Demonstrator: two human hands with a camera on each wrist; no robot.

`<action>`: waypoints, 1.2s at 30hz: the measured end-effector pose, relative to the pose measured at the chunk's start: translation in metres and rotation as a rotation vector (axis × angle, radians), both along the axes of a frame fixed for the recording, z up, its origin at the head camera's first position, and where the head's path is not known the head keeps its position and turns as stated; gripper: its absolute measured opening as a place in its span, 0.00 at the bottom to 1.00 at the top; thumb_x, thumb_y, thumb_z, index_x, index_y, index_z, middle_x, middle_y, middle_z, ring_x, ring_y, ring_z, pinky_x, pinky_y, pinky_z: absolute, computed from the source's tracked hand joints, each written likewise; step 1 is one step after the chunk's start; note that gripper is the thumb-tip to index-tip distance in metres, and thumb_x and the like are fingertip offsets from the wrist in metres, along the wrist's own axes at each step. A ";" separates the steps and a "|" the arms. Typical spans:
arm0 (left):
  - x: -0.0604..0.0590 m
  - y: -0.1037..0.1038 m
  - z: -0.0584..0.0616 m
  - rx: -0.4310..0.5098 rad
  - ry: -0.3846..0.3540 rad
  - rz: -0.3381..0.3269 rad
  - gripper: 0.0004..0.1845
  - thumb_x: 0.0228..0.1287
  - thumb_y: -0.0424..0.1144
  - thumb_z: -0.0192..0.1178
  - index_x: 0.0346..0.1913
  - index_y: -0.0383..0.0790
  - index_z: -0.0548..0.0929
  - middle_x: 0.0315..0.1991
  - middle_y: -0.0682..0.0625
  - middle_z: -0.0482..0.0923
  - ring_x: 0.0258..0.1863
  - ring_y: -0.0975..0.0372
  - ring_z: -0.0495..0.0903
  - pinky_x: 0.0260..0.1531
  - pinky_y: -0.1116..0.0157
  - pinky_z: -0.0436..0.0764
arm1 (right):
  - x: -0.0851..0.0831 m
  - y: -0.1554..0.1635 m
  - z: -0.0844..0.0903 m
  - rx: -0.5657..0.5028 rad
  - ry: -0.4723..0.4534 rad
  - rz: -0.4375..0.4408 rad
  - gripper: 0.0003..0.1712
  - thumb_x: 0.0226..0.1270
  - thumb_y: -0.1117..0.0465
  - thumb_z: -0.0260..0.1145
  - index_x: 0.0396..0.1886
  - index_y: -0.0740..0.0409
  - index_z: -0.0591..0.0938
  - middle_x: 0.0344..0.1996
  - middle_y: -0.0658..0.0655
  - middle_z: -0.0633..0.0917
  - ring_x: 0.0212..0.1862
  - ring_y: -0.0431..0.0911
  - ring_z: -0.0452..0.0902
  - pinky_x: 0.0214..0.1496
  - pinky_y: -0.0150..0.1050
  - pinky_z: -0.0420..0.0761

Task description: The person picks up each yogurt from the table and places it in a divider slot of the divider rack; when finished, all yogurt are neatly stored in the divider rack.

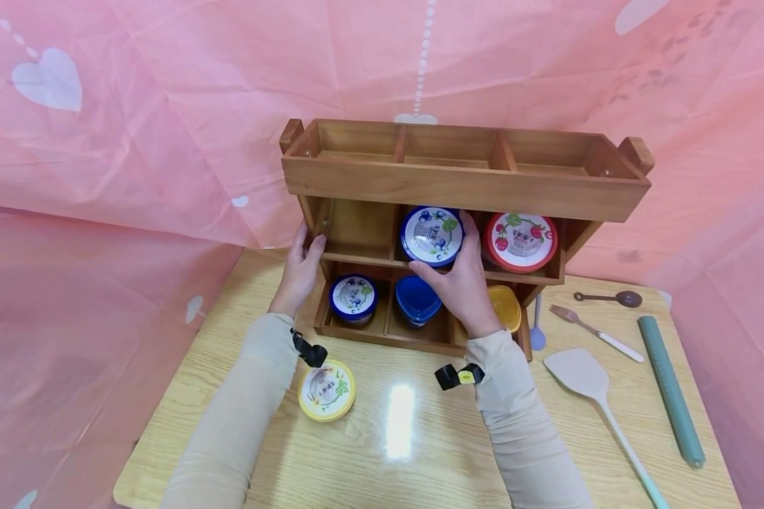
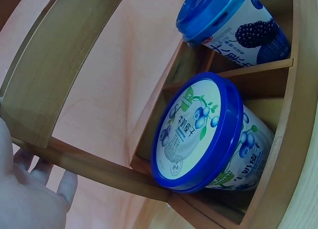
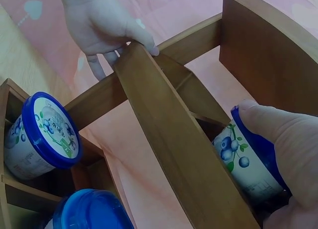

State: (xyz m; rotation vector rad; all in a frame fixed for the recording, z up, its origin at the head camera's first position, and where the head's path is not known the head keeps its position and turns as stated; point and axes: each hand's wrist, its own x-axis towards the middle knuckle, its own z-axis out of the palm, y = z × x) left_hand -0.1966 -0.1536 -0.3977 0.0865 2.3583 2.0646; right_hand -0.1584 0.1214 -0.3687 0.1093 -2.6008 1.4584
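red-lidded strawberry tub (image 1: pixel 521 242) middle shelf, right | yellow-lidded tub (image 1: pixel 327 390) on table, lower centre-left | white spatula (image 1: pixel 586 382), fork (image 1: pixel 595 331), brown spoon (image 1: pixel 611 297), green rolling pin (image 1: pixel 670 389) right side | pink cloth backdrop (image 1: pixel 134 141)

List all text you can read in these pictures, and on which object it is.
Nothing can be quoted with certainty.
Blueberry tub: Chinese characters on its lid, too blurred to read.
Strawberry tub and yellow tub: lid print too small.
Wrist tag: unreadable.
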 end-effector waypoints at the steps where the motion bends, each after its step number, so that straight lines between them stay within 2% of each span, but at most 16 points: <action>1: 0.000 0.000 0.000 -0.001 -0.002 0.000 0.34 0.78 0.43 0.46 0.80 0.49 0.45 0.80 0.47 0.45 0.78 0.55 0.49 0.76 0.58 0.54 | 0.000 0.000 0.000 0.004 0.001 0.000 0.61 0.59 0.49 0.74 0.79 0.46 0.42 0.76 0.59 0.52 0.77 0.54 0.51 0.78 0.51 0.56; 12: 0.000 0.001 -0.001 0.006 0.004 0.004 0.34 0.78 0.42 0.46 0.80 0.50 0.45 0.80 0.46 0.46 0.78 0.54 0.51 0.76 0.57 0.55 | 0.012 0.002 0.006 -0.015 0.088 -0.007 0.61 0.58 0.50 0.75 0.79 0.47 0.44 0.77 0.56 0.52 0.78 0.50 0.50 0.78 0.50 0.56; 19: 0.001 0.001 -0.001 0.000 0.002 0.003 0.34 0.79 0.43 0.45 0.80 0.51 0.45 0.80 0.47 0.46 0.78 0.54 0.51 0.76 0.57 0.55 | 0.033 0.003 0.017 -0.090 0.106 0.027 0.60 0.58 0.57 0.75 0.79 0.48 0.45 0.78 0.54 0.51 0.78 0.47 0.49 0.78 0.48 0.57; 23: 0.001 0.000 -0.002 0.000 -0.003 0.000 0.34 0.79 0.44 0.45 0.80 0.52 0.45 0.80 0.48 0.46 0.78 0.54 0.50 0.76 0.57 0.55 | 0.050 0.004 0.018 -0.088 0.095 0.032 0.58 0.59 0.57 0.75 0.79 0.48 0.46 0.78 0.54 0.52 0.78 0.48 0.49 0.78 0.49 0.57; 27: 0.001 0.001 -0.002 0.001 -0.001 -0.002 0.33 0.79 0.43 0.45 0.80 0.52 0.45 0.80 0.48 0.47 0.78 0.54 0.51 0.76 0.57 0.55 | 0.071 0.004 0.006 -0.071 0.078 0.036 0.57 0.59 0.58 0.75 0.79 0.52 0.48 0.77 0.57 0.56 0.77 0.52 0.52 0.77 0.54 0.58; 32: 0.001 0.001 -0.001 -0.012 -0.005 0.003 0.34 0.79 0.43 0.45 0.80 0.51 0.45 0.80 0.46 0.46 0.78 0.53 0.50 0.76 0.55 0.55 | 0.095 0.002 -0.020 -0.064 0.058 0.068 0.58 0.56 0.60 0.77 0.78 0.55 0.50 0.75 0.58 0.59 0.76 0.53 0.54 0.76 0.54 0.59; 36: 0.001 0.001 0.000 -0.024 -0.003 0.005 0.34 0.79 0.44 0.45 0.80 0.52 0.45 0.80 0.46 0.46 0.78 0.53 0.50 0.76 0.55 0.55 | 0.108 -0.004 -0.040 -0.064 0.017 0.104 0.56 0.56 0.59 0.77 0.78 0.55 0.52 0.75 0.59 0.60 0.76 0.53 0.55 0.75 0.54 0.61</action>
